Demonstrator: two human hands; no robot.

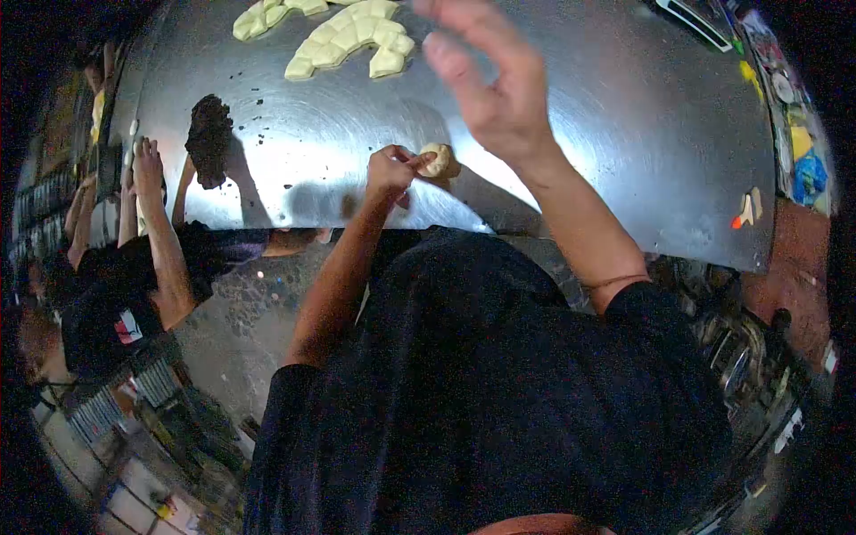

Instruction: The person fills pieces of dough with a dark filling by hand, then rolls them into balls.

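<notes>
In the head view, my left hand [392, 174] pinches a small round piece of pale dough [436, 160] near the table's front edge. My right hand [501, 94] is raised above the table to the right of that dough, its fingers apart and a little blurred; nothing shows in it. Beyond my hands, flat pale dough pieces [348, 40] lie side by side in a curved group. To the left of my left hand sits a dark, crumbly mound [209, 143], with small crumbs scattered around it.
The shiny metal table [624, 152] spans the front. Another person [134, 294] stands at the left with hands at the table edge. A small red-tipped object [747, 209] lies at the right edge, and a long white-edged tool [695, 25] at the far right.
</notes>
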